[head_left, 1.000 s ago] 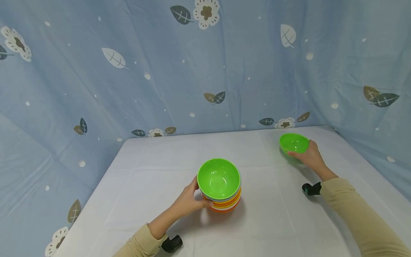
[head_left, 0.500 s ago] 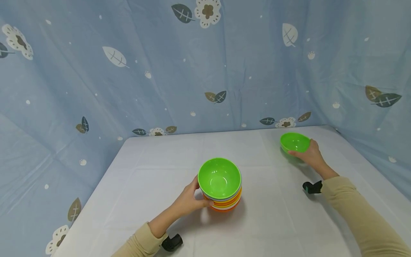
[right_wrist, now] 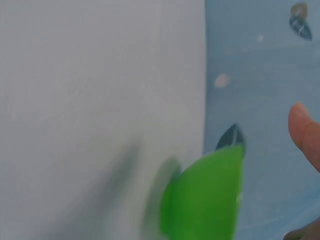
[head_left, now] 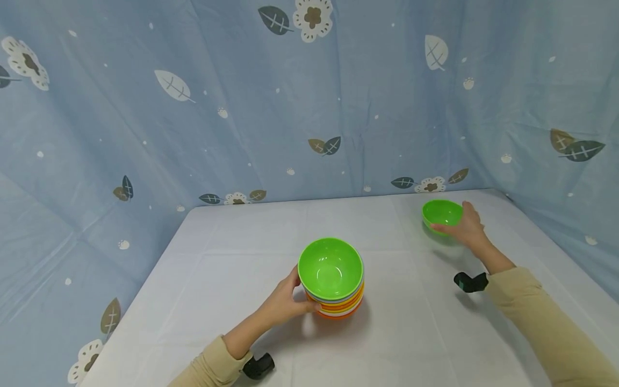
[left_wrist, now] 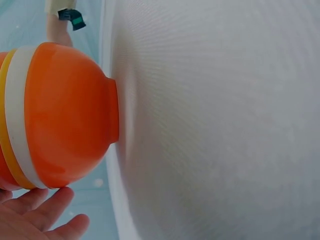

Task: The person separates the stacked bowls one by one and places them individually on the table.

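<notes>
Compared with half a second ago, the right hand (head_left: pixel 465 226) has come up off the glossy round green bowl (head_left: pixel 439 210); its grip is now released, thumb and fingers spread, and the right wrist view shows a gap between them and the bowl. That bowl has kept its place, upright near the far right corner of the white-covered bench (head_left: pixel 251 244). Left hand (head_left: pixel 284 305) unchanged: its grip is around the left side of the upright stack of nested coloured bowls (head_left: pixel 337 308), thumb toward the near side. The stack stands mid-bench, well short of the far edge. Containers: a second green bowl (head_left: pixel 330 270), inside visible, is nested uppermost, with a pale blue rim directly below. At the base, the orange bowl (left_wrist: pixel 72 115) touches the bench and holds the white bowl (left_wrist: pixel 18 110), with a yellow rim (left_wrist: pixel 7 120) next above.
</notes>
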The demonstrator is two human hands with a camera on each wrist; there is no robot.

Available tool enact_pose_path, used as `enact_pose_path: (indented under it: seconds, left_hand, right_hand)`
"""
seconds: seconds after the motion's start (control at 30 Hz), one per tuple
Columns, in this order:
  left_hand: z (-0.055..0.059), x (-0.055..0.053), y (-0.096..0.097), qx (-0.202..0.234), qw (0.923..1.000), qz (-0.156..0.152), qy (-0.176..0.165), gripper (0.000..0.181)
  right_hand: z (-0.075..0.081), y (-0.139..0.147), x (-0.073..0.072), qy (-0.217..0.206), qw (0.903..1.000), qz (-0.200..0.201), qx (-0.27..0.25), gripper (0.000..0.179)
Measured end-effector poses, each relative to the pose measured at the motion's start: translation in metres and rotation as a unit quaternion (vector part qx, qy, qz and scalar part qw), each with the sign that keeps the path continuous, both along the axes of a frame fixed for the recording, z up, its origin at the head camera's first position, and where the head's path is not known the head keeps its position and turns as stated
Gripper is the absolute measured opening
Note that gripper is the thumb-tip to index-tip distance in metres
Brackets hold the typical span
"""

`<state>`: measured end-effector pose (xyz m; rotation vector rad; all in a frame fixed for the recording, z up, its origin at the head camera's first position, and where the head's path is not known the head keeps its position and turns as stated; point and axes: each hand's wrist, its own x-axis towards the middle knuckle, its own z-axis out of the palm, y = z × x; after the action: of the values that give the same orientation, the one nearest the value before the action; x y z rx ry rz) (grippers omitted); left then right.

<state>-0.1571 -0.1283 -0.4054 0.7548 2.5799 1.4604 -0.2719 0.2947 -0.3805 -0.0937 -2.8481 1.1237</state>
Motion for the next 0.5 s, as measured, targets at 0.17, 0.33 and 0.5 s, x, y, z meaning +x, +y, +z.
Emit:
enact_pose_path:
  seconds: [0.17,0.33,0.5]
  left_hand:
    - [0.0,0.001,0.0,-0.001,1.0,0.002,-0.006,0.091]
    - [0.0,0.0,0.0,-0.004,0.9999,0.005,-0.011,0.092]
    - [-0.001,0.0,-0.001,0.001,0.9999,0.002,-0.015,0.092]
  right_hand:
    - [0.012,-0.013,0.008,-0.004,0.9992,0.034,-0.019,0.112]
    - [0.025,-0.031,0.022,-0.025,0.9955,0.074,-0.053,0.108]
    - [0.038,-0.049,0.037,-0.069,0.9897,0.108,-0.065,0.106]
